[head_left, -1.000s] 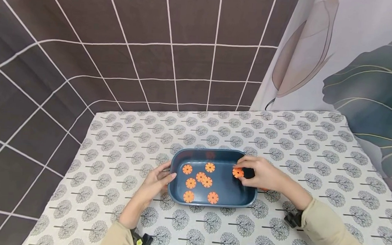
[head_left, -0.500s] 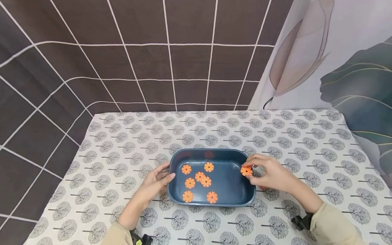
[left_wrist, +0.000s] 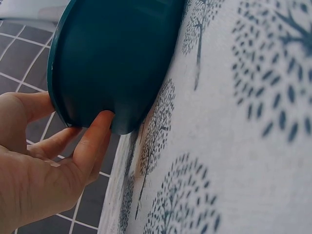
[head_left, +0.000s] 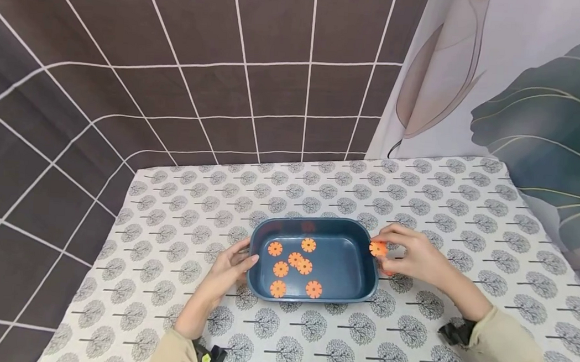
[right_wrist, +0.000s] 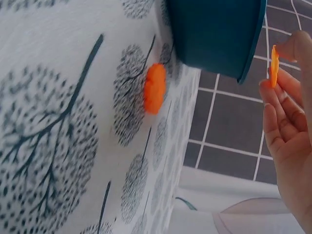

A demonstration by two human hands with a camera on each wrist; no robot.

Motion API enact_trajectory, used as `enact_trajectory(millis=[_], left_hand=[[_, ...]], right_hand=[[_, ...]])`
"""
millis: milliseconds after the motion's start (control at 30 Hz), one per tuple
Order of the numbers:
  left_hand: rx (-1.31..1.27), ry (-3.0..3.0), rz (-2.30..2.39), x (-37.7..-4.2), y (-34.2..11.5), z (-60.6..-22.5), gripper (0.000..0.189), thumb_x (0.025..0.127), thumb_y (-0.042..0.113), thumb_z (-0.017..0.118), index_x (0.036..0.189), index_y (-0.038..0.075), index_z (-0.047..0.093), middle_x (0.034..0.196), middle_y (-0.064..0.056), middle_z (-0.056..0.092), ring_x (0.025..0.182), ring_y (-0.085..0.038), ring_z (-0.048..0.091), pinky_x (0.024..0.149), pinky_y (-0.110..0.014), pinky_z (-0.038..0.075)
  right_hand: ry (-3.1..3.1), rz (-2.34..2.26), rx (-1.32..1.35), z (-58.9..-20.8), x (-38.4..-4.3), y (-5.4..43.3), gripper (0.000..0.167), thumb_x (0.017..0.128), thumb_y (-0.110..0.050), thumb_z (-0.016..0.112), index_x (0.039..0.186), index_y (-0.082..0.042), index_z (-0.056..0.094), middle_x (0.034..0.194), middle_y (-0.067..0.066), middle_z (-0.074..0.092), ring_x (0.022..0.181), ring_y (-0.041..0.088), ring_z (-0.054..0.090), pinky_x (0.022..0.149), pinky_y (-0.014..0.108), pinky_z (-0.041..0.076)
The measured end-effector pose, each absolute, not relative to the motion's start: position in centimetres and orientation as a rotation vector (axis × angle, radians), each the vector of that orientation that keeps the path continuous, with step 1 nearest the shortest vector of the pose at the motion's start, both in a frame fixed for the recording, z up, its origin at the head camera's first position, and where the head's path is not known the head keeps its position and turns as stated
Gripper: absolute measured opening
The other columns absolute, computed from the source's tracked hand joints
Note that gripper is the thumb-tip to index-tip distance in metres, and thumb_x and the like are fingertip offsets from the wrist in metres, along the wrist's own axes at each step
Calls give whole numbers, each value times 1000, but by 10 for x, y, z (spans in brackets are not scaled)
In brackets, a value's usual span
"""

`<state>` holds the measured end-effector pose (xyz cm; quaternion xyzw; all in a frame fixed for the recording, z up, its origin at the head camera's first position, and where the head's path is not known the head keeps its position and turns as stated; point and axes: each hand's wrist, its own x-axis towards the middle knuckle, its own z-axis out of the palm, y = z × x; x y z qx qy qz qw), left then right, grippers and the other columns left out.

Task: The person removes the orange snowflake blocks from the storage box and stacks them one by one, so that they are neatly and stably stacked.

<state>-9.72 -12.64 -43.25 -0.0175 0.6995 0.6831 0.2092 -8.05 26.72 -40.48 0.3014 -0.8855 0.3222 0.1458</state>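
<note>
A dark blue oblong plastic tub (head_left: 334, 269) stands on the patterned cloth. My left hand (head_left: 228, 268) holds its left end, thumb over the rim and fingers against the outer wall, as the left wrist view shows. Several orange notched discs (head_left: 314, 289), flower-shaped with a centre hole, lie inside, mostly in the left half; two of them overlap. My right hand (head_left: 417, 256) pinches one more orange disc (right_wrist: 274, 67) between thumb and fingers, raised at the tub's right rim. Below that hand another orange disc (right_wrist: 155, 88) lies on the cloth outside the tub, largely hidden in the head view.
The tree-print cloth (head_left: 194, 192) covers the table. A dark curtain with a white grid (head_left: 216, 88) hangs behind and at the left, and a pale leaf-print curtain (head_left: 523, 118) hangs at the right.
My right hand has moved right with the pinched disc, from inside the tub out to its right rim. The left hand keeps its hold, and the discs inside stay put.
</note>
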Motion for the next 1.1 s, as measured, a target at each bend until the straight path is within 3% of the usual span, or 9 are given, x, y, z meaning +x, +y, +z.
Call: enact_trajectory(millis=[167, 333, 467, 767, 1100], left_hand=[[-38, 1949, 1905, -97, -125, -432, 59, 87, 11, 63, 141, 10, 39, 126, -24, 53, 100, -31, 62, 82, -40, 56], [-28, 1957, 1889, -96, -125, -432, 58, 87, 12, 63, 141, 11, 39, 126, -23, 53, 102, -31, 61, 83, -40, 56], [-50, 1973, 1886, -96, -127, -432, 57, 87, 12, 63, 140, 11, 41, 127, -23, 53, 101, -31, 62, 83, -40, 56], [-51, 1975, 1883, -96, -127, -432, 57, 87, 13, 64, 140, 11, 41, 127, -23, 52, 99, -30, 62, 82, -39, 56], [-49, 1978, 1880, -96, -127, -432, 58, 87, 14, 64, 140, 11, 41, 127, -23, 52, 101, -30, 61, 84, -39, 56]], right_hand=[[-2545, 797, 871, -410, -80, 276, 40, 55, -5, 81, 94, -4, 70, 95, 2, 66, 80, 15, 63, 68, 26, 58], [-2574, 738, 885, -415, -75, 284, 48, 50, -16, 85, 94, -5, 68, 95, 4, 67, 83, 20, 64, 73, 32, 58], [-2656, 730, 900, -418, -72, 287, 48, 53, -19, 82, 96, -5, 67, 97, 4, 67, 85, 21, 64, 74, 37, 58], [-2807, 552, 846, -422, -68, 292, 44, 60, -29, 80, 96, -7, 68, 94, 1, 66, 79, 17, 64, 70, 34, 58], [-2841, 517, 853, -431, -69, 292, 34, 66, -25, 80, 94, -10, 67, 90, -4, 65, 69, 7, 58, 61, 27, 55]])
